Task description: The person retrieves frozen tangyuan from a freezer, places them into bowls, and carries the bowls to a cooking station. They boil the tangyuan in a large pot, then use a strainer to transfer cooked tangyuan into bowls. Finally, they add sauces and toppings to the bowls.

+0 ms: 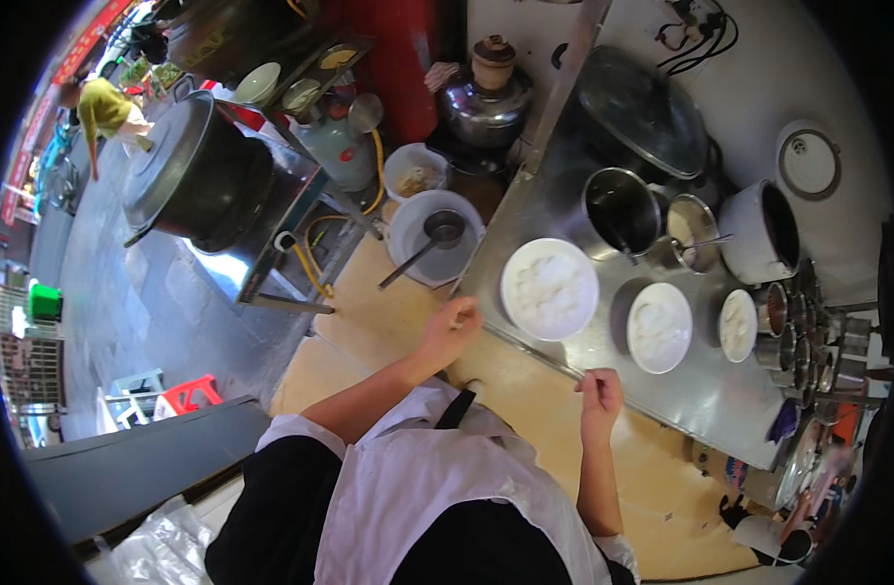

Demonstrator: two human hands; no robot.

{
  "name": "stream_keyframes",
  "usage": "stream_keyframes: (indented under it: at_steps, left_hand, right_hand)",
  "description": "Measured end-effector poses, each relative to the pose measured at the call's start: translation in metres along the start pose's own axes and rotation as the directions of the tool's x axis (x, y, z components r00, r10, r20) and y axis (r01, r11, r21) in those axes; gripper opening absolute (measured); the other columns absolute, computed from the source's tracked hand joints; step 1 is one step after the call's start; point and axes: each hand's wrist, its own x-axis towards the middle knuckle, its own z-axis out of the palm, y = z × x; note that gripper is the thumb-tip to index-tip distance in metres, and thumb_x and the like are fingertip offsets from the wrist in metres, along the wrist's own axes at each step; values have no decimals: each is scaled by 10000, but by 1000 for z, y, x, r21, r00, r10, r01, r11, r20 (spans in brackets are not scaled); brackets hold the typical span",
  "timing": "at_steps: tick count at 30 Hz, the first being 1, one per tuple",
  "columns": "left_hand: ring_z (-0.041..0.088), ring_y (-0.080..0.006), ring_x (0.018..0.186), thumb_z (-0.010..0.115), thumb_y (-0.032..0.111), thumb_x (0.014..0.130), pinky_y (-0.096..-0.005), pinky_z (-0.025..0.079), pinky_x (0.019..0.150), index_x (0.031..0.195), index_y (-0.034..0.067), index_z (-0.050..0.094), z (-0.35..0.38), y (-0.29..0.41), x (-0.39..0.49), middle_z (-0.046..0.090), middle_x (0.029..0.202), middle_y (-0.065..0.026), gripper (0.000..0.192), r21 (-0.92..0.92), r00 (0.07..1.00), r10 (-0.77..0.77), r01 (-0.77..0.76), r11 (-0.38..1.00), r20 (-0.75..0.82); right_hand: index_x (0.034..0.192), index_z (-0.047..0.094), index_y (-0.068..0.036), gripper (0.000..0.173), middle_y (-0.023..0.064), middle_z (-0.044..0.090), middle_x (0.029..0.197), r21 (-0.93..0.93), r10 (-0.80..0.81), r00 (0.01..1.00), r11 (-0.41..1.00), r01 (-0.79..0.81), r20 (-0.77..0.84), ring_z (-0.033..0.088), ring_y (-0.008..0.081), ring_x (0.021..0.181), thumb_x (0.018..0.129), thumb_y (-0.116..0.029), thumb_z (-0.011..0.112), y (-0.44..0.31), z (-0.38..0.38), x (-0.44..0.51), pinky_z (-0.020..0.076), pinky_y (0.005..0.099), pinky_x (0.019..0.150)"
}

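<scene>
My left hand [454, 326] is in the air by the left edge of the steel table [483, 311], its fingers curled; whether anything small is in them cannot be made out. Over the front edge of the same table, my right hand [600, 398] has its fingers folded in, and nothing shows in it. Beyond my hands, three white bowls stand in a row on the steel: a large bowl [549, 289] nearest my left hand, a middle bowl [659, 327] and a far right bowl [738, 325]. All hold lumpy white food.
Steel pots [622, 210] and a small pot with a spoon [688, 230] stand behind the bowls, with seasoning tins [772, 307] at right. A ladle [440, 230] rests in a white bucket [418, 270] on the floor. A lidded stockpot [191, 168] sits on a stove, left. A person [107, 110] is outside.
</scene>
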Motion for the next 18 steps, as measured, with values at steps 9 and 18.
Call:
stream_keyframes:
  at_steps: [9,18]
  left_hand:
    - [509,-86,527,571,141,819,-237,419,482,784,-6,524,-181,-40,12,541,620,-34,158,7,971,-218,220,976,-94]
    - [491,-82,544,531,155,849,-248,403,495,747,18,551,-270,-85,41,537,610,-22,172,57,801,-597,598,799,-38]
  right_hand:
    - [806,539,-24,81,35,575,748,-163,141,902,983,-80,408,539,87,663,820,-96,575,41,187,17,441,226,579]
    - [818,558,-82,215,4,546,763,-55,804,492,537,-842,333,489,101,673,768,-277,633,244,387,83,396,266,602]
